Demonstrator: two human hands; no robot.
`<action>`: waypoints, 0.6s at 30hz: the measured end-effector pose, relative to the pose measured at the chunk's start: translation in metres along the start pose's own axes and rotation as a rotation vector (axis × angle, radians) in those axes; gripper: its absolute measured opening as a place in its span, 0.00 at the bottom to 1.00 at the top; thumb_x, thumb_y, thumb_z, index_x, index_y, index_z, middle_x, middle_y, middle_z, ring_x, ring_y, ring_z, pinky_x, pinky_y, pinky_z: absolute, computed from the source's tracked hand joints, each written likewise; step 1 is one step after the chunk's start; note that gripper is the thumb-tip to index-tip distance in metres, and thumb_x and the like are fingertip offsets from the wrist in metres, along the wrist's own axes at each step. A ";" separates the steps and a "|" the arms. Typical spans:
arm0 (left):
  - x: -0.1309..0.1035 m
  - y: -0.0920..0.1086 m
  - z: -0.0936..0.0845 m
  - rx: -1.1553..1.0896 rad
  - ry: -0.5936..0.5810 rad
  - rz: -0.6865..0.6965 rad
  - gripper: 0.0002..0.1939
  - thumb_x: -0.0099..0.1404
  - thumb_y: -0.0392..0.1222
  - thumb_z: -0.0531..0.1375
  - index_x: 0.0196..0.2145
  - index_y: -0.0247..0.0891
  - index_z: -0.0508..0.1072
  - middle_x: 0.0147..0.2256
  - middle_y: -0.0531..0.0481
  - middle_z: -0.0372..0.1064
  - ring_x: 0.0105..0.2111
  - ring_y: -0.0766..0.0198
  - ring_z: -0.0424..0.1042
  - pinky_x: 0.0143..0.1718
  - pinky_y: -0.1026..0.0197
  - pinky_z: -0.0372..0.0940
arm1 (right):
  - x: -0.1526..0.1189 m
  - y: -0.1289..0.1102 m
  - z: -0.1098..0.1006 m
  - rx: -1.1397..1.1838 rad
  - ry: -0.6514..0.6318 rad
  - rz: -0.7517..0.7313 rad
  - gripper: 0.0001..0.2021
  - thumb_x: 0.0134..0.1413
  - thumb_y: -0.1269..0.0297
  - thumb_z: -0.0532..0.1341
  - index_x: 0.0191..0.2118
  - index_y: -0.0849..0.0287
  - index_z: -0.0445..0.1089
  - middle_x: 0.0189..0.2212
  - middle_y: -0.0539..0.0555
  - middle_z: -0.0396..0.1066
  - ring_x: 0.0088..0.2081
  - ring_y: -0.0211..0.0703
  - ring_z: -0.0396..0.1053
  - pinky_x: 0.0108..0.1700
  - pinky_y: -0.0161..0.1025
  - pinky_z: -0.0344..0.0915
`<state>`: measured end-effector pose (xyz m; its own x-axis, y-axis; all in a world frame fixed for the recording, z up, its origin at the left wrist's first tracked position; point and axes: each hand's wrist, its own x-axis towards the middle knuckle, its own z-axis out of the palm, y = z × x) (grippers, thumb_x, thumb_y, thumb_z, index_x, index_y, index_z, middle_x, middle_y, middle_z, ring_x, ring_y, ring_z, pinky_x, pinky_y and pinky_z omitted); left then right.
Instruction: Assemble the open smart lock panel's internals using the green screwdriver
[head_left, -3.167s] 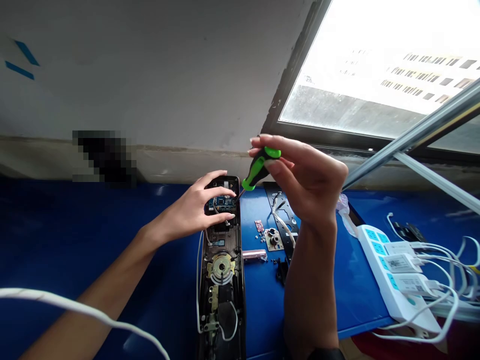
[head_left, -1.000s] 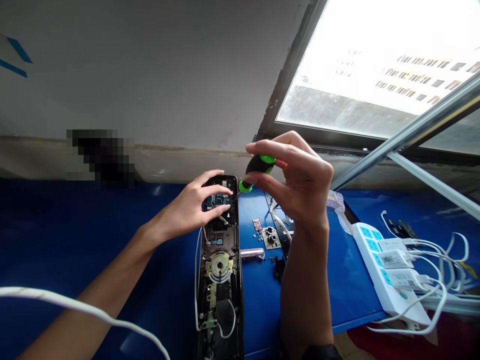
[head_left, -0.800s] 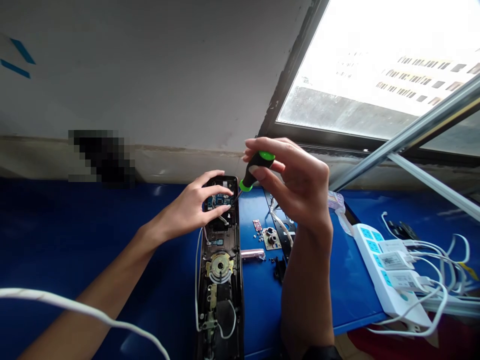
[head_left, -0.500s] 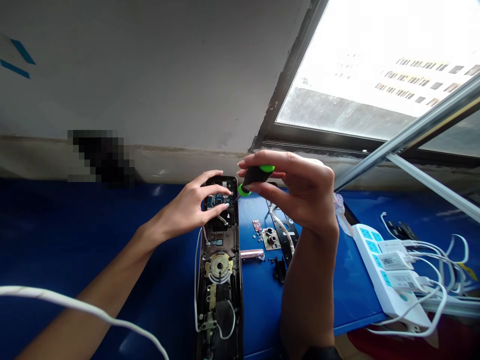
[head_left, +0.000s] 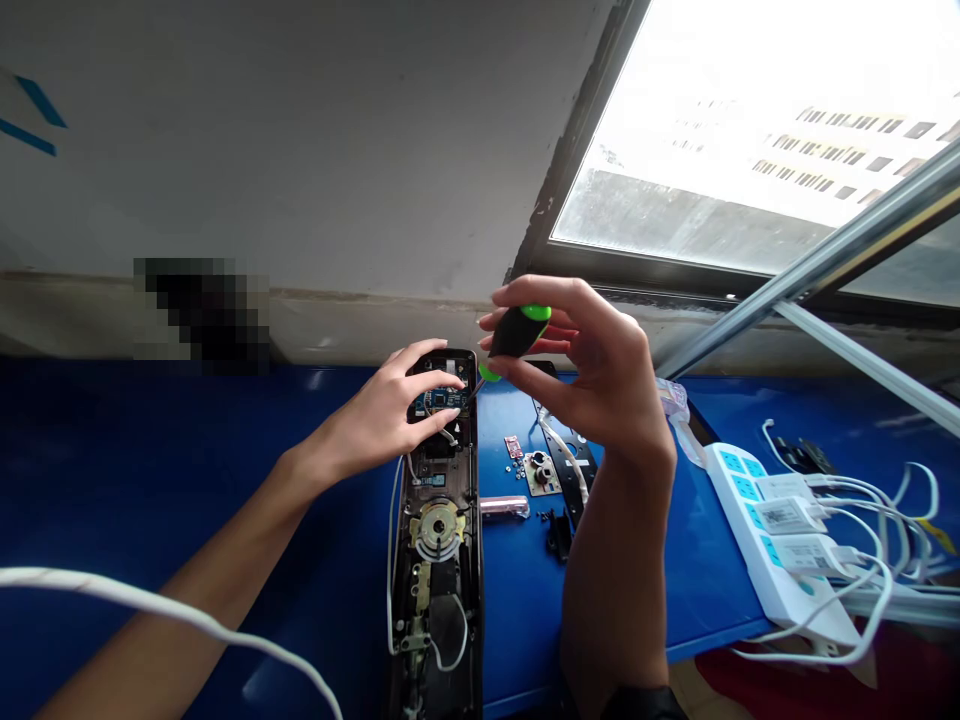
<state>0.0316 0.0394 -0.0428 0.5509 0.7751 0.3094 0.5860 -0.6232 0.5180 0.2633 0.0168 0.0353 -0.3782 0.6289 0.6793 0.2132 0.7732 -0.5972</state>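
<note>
A long black electronic housing [head_left: 442, 480] lies open with its inside facing up, showing a round metal part [head_left: 439, 528] and thin white wires. Near its far end is a blue circuit board [head_left: 439, 398]. My left hand [head_left: 386, 405] rests over that end, fingers spread, with the index finger and thumb tips apart at the board's right side. My right hand [head_left: 592, 365] grips a black and green screwdriver [head_left: 516, 332] by its handle. The screwdriver is tilted, its shaft pointing down-left to the board's right edge; the tip itself is hard to make out.
Right of the housing lie a small red board [head_left: 513, 446], loose screws, a square metal part [head_left: 541, 474], a pinkish bar [head_left: 504, 508] and a black panel [head_left: 574, 450]. A white power strip [head_left: 780, 560] with plugged cables stands further right. A white cable [head_left: 187, 625] crosses the lower left.
My right hand has risen slightly, and the screwdriver handle has shifted up a little, with its fingers repositioned on it. The left hand stays in nearly the same place.
</note>
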 end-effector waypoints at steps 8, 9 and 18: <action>-0.001 0.013 0.010 0.112 0.047 0.038 0.19 0.72 0.54 0.61 0.56 0.46 0.77 0.72 0.46 0.51 0.74 0.36 0.39 0.71 0.30 0.53 | -0.005 -0.003 -0.008 -0.078 0.178 -0.005 0.24 0.56 0.71 0.69 0.56 0.42 0.70 0.44 0.50 0.78 0.45 0.49 0.80 0.45 0.48 0.83; -0.001 0.017 0.011 0.137 0.066 0.062 0.19 0.72 0.52 0.61 0.56 0.44 0.77 0.71 0.44 0.52 0.75 0.36 0.38 0.71 0.31 0.53 | -0.006 -0.004 -0.011 -0.077 0.196 -0.021 0.25 0.54 0.71 0.70 0.56 0.43 0.70 0.43 0.50 0.77 0.44 0.49 0.80 0.44 0.48 0.83; 0.000 0.045 0.038 0.207 0.017 0.344 0.15 0.76 0.43 0.56 0.53 0.36 0.78 0.66 0.39 0.64 0.75 0.43 0.43 0.68 0.36 0.62 | -0.022 -0.006 -0.045 -0.282 -0.213 0.439 0.14 0.54 0.70 0.69 0.46 0.55 0.70 0.35 0.48 0.76 0.33 0.39 0.78 0.39 0.39 0.79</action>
<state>0.0800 0.0076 -0.0498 0.7266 0.5183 0.4511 0.4775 -0.8530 0.2109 0.3110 0.0022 0.0434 -0.3674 0.8888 0.2739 0.6128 0.4529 -0.6476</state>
